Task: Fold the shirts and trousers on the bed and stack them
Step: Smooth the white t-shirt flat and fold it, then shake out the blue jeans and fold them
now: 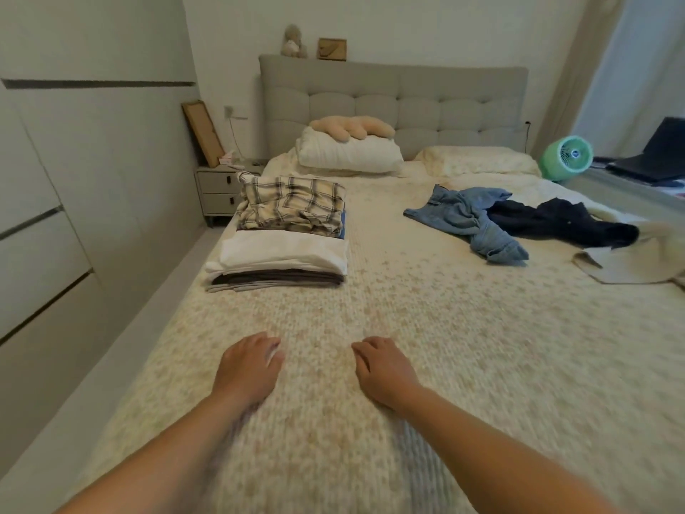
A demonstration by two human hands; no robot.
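Note:
On the bed's left side lies a stack of folded clothes [278, 267], white on top of grey layers. Behind it sits a second pile topped by a plaid shirt [291, 207]. Unfolded light-blue jeans [470, 220], a dark navy garment [563, 222] and a beige garment [637, 261] lie crumpled at the right. My left hand [248, 367] and my right hand [383, 369] hover low over the cream bedspread [426, 328] near its front, palms down, fingers loosely curled, holding nothing.
White pillows [348, 153] with a beige plush cushion [352, 128] lie by the grey headboard [393, 94]. A nightstand [218, 189] stands left of the bed, beside a wardrobe wall. A green fan [565, 157] and a laptop [656, 153] sit at the right.

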